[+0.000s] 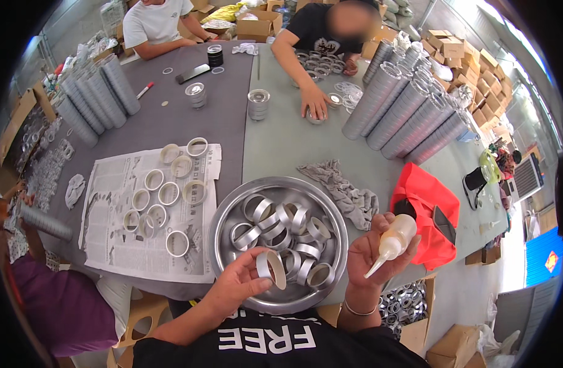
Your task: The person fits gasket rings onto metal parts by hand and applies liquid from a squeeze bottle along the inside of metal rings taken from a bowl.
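A polished metal basin, round and wide-rimmed, stands on the table, heaped with short, shiny silver rings lying at all angles. To its left a flat sheet of newspaper bears more rings, pale and round, mostly with an open end up. A crumpled, soft grey rag lies just beyond the basin, and a smooth red bag sits to the right. Farther off rise ridged, silvery columns.

The left hand pinches one ring between thumb and fingers above the basin's near side, its tan inner face showing. The right hand is curled around a translucent plastic bottle, tilted so its long tapering nozzle points down and left, apart from the held ring. A thin bracelet circles the right wrist.

Each hand holds one thing. Eleven rings show on the newspaper; those in the basin overlap too much to count. There is one basin, one rag, one red bag and one bottle.
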{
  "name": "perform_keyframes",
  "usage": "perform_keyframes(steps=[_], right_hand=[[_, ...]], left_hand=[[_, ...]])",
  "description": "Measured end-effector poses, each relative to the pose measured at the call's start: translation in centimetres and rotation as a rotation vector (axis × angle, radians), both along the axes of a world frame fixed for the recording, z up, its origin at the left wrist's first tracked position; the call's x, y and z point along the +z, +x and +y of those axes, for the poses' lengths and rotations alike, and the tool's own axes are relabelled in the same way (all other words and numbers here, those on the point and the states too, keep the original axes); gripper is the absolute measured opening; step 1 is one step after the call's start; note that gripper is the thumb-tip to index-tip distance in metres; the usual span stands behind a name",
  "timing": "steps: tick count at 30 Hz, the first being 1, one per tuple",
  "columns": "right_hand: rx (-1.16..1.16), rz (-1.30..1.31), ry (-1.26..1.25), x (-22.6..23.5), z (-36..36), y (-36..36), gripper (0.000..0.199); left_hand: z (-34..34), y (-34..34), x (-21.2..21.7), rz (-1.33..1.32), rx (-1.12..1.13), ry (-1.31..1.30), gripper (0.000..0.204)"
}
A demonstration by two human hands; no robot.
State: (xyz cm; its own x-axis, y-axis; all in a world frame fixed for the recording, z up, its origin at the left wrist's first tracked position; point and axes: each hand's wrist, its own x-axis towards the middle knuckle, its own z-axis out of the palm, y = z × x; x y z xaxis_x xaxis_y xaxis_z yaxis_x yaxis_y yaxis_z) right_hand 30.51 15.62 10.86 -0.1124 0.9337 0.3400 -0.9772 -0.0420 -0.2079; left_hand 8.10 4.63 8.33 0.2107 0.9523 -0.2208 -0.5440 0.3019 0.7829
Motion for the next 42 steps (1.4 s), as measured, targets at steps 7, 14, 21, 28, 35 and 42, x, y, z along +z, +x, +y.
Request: perform_keyframes(steps=[7,14,21,28,35,42], right_hand=[[0.003,0.0,-0.075,-1.5,-0.4,-0.3,0.056],[-0.012,0.001,-0.073,-1.4,-1.2,-1.4,0.053],[-0.023,-0.032,-0.067,-1.4,-2.2,-1.7,0.052],[-0.016,0.014,-0.008,0.3,-1.1,-1.9,0.054],[0.014,-0.064,0.012,1.2,-1.6,-2.6,0.055],[0.049,-0.029,0.089,5.9,-0.7,-4.3,0.055]], left_hand=[[-0.2,0.3,-0.9,0.046,-0.064,-0.02,0.056],[-1.1,0.8,0.3,-0.036,0.016,0.041,0.062],[-2.6,0.8,0.3,-0.011,0.071,0.153,0.062],[-1.5,-0.6,1.4,-0.057,-0.028,0.098,0.058],[-3.0,0.4,-0.6,-0.174,0.015,-0.078,0.057],[-2.5,0.7,-0.2,-0.055,0.095,0.046,0.054]])
